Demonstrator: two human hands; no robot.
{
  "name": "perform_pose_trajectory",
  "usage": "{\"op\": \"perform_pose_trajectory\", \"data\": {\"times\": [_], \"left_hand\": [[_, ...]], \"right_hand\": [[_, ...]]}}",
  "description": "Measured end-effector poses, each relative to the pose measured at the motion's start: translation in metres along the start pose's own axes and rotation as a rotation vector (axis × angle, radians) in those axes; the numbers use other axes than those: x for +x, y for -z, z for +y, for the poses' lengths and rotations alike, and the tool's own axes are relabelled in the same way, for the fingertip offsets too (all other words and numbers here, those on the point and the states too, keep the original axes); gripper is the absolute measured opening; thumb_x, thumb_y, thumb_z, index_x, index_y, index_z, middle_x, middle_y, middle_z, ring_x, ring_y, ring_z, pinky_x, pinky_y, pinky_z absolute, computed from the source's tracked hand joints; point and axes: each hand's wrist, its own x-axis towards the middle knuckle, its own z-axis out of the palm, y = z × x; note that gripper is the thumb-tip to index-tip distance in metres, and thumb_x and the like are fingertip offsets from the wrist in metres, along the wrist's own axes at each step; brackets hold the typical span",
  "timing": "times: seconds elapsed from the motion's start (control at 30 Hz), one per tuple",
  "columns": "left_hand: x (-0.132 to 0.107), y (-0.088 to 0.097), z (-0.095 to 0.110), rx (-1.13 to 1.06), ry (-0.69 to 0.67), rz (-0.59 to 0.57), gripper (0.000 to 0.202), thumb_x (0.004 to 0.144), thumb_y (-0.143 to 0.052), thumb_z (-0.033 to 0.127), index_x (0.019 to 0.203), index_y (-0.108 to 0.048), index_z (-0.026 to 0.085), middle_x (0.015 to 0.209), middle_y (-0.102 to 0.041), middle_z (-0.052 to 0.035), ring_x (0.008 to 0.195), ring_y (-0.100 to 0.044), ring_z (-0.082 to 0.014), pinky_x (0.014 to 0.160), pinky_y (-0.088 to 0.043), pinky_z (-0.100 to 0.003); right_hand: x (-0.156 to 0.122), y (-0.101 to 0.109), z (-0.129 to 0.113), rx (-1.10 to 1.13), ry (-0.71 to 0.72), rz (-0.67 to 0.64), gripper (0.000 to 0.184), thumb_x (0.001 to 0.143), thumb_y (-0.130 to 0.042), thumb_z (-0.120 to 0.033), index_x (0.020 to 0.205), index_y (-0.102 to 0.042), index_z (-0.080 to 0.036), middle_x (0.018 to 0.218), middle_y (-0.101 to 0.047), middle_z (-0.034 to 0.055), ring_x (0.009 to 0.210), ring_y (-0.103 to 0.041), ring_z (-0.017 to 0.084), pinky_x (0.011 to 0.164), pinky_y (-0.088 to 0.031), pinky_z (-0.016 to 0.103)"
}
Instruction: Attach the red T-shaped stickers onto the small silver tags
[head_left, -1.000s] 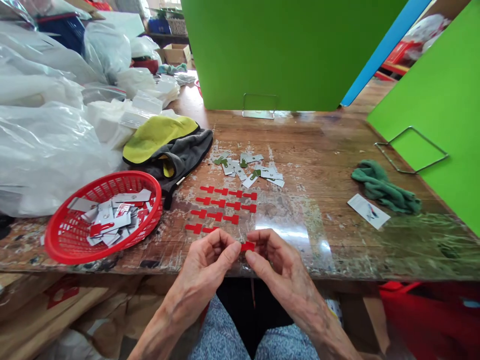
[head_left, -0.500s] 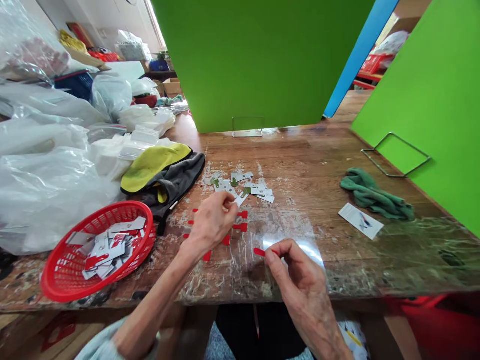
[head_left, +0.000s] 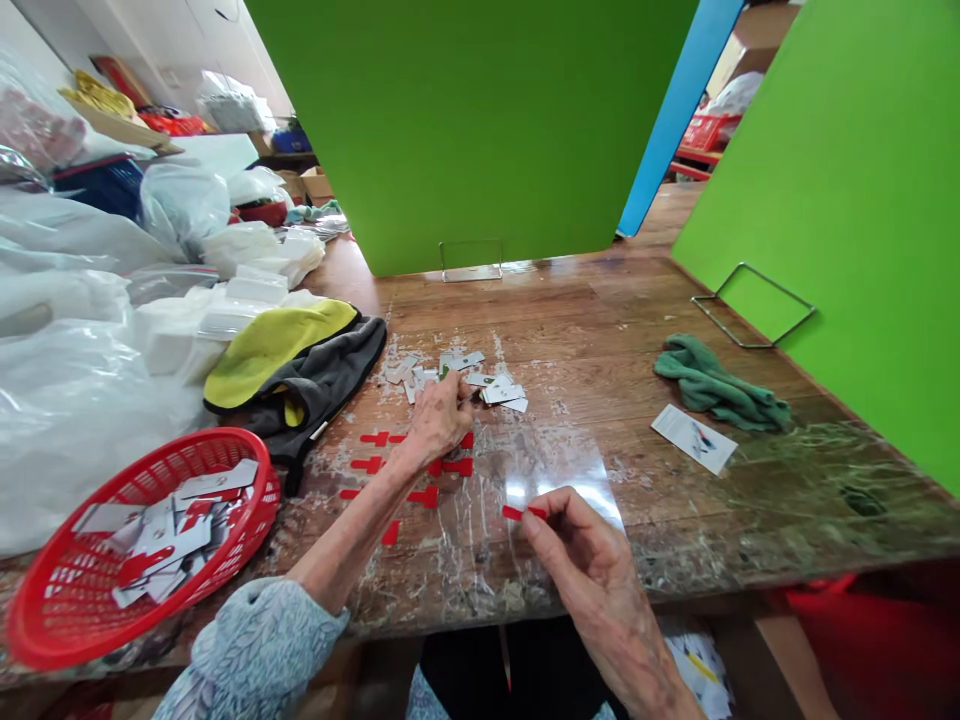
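On the wooden table (head_left: 600, 330), my left hand (head_left: 439, 415) lay curled on the pile of small cards (head_left: 501, 393); whether it gripped one I could not tell. My right hand (head_left: 581, 550) pinched a red tab (head_left: 514, 513) tight between thumb and forefinger, just above the table's near edge.

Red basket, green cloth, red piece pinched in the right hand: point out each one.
red basket (head_left: 187, 440), head view, far rim.
green cloth (head_left: 712, 385), head view, middle of the folds.
red piece (head_left: 513, 513), head view, exposed left end.
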Motion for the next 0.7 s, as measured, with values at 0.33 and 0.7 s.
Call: {"op": "perform_pose_trajectory", "data": {"times": [0.33,0.7], "left_hand": [[-0.105,0.032,0.001,-0.804,0.258,-0.244,0.027,0.073,-0.069,0.038,0.086,-0.058,0.017,0.054,-0.057,0.0047,0.05,-0.048,-0.0087,0.052,-0.036,-0.02],[-0.167,0.011,-0.005,-1.155,0.43,-0.282,0.022,0.071,-0.069,0.02,0.092,-0.066,0.015,0.053,-0.062,0.0055,0.052,-0.05,-0.0063,0.056,-0.036,-0.018]], "right_hand": [[0.001,0.009,-0.021,0.075,0.075,0.032,0.011,0.088,-0.066,-0.032,0.081,-0.067,-0.023,0.088,-0.063,0.0009,0.078,-0.061,0.014,0.067,-0.049,0.021],[-0.025,-0.009,-0.017,0.044,0.011,0.01,0.012,0.086,-0.065,-0.027,0.074,-0.065,-0.023,0.093,-0.065,0.0005,0.082,-0.066,0.012,0.071,-0.052,0.02]]}}
